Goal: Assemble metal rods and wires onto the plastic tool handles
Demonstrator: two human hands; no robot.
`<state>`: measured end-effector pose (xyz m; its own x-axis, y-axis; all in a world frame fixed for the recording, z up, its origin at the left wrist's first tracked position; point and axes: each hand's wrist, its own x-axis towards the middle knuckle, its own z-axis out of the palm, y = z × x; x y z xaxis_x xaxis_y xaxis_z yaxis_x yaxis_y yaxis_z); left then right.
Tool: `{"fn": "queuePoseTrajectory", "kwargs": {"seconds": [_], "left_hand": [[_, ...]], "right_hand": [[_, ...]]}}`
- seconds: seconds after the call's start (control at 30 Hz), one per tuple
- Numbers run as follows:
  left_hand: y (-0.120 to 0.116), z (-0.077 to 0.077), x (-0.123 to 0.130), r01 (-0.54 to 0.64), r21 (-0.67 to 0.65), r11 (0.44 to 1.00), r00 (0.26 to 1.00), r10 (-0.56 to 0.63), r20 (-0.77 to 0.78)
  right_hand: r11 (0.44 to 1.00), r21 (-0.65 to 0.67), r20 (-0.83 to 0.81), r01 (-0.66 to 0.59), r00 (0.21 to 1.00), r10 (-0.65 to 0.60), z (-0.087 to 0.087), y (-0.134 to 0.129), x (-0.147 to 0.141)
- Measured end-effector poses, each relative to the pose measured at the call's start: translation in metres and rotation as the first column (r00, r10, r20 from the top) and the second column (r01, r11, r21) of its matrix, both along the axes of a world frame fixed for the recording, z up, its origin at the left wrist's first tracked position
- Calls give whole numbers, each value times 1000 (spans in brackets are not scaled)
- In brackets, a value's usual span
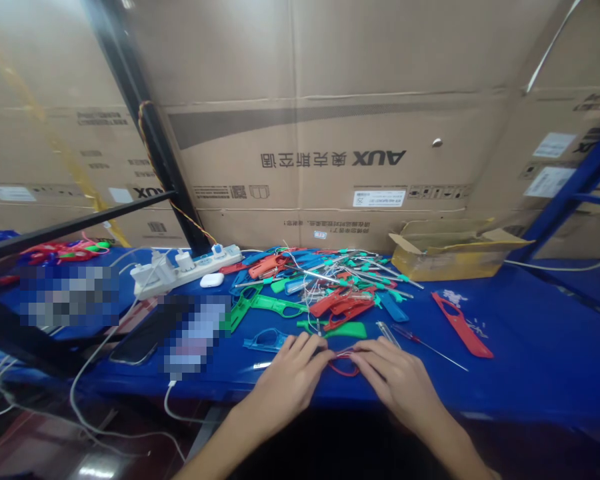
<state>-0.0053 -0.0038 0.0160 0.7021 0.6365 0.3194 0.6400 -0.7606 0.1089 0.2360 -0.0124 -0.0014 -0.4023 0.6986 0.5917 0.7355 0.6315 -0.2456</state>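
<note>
Low over the blue tabletop, my left hand (296,365) and my right hand (397,373) face each other with fingertips pinched on a red plastic casing (347,371). Its looped end shows below the fingers; thin pale wire seems to run across it. Just beyond my fingers lie a green casing (347,329) and a blue casing (267,340). Behind them spreads a pile of red, blue and green lighter-like casings, with metal rods (325,275) and white wires. To the right of my right hand rests a thin screwdriver (405,332).
A red casing (463,328) lies at right beside small white parts (453,298). An open cardboard box (450,263) stands behind. At left are a power strip (187,272), white earbud case (212,280), dark phone (145,333), charging phone (197,337) and trailing cables.
</note>
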Motion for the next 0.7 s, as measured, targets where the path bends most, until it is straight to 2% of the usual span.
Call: {"fn": "queuePoseTrajectory", "kwargs": {"seconds": [0.1, 0.2, 0.33, 0.7], "left_hand": [[0, 1, -1, 6, -15, 1000, 1000, -6, 28], [1, 0, -2, 10, -40, 999, 998, -8, 55], [2, 0, -3, 19, -68, 997, 997, -14, 75], [2, -1, -3, 24, -86, 996, 996, -17, 86]], "right_hand": [[993, -117, -48, 10, 999, -15, 4, 0, 1], [986, -168, -101, -18, 995, 1, 6, -1, 3], [980, -196, -127, -40, 992, 15, 5, -1, 5], [976, -210, -50, -50, 998, 41, 9, -3, 4]]}}
